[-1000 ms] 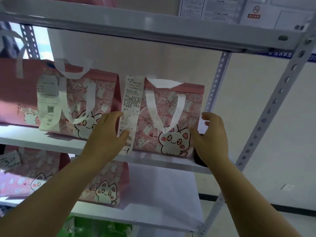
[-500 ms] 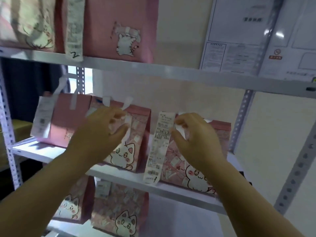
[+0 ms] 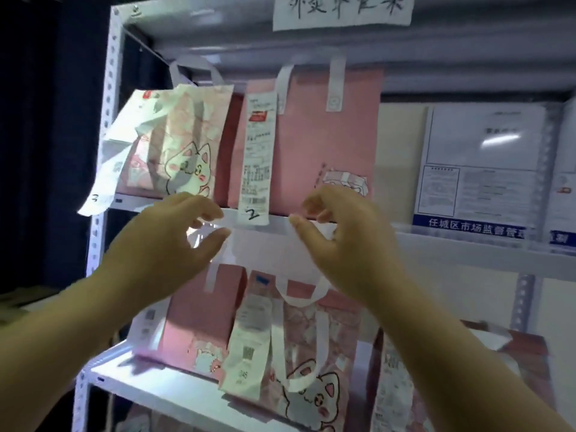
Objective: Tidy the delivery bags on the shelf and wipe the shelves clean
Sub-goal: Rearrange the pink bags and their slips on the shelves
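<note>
Both hands are raised in front of the upper shelf [image 3: 452, 244] of a white metal rack. The left hand [image 3: 174, 244] and the right hand [image 3: 346, 241] face each other a little apart. Each has its thumb and fingers loosely curved into a wide C and holds nothing. Their fingertips lie level with the front edge of that shelf; I cannot tell whether they touch it.

On the upper shelf stand two delivery bags. The tall plain pink bag [image 3: 327, 145] is upright just beyond the hands, and its white handles reach up to the board above. A long receipt [image 3: 257, 157] marked "2" hangs down its left front and over the shelf edge between the two hands. To its left, the pale cat-print bag [image 3: 180, 145] tilts against it. A crumpled receipt [image 3: 106, 169] hangs off that bag's left side, past the rack post [image 3: 106, 120].

On the lower shelf [image 3: 156, 388] a pink bag [image 3: 199, 322] stands at the left. Beside it is a patterned cat bag [image 3: 311, 353] with a white handle and a receipt [image 3: 249, 338] on its front. A darker bag [image 3: 467, 369] at the right is largely hidden by the right forearm.

A handwritten paper sign [image 3: 343, 9] is fixed at the top of the rack, and printed notices [image 3: 483, 163] hang on the wall at the right.
</note>
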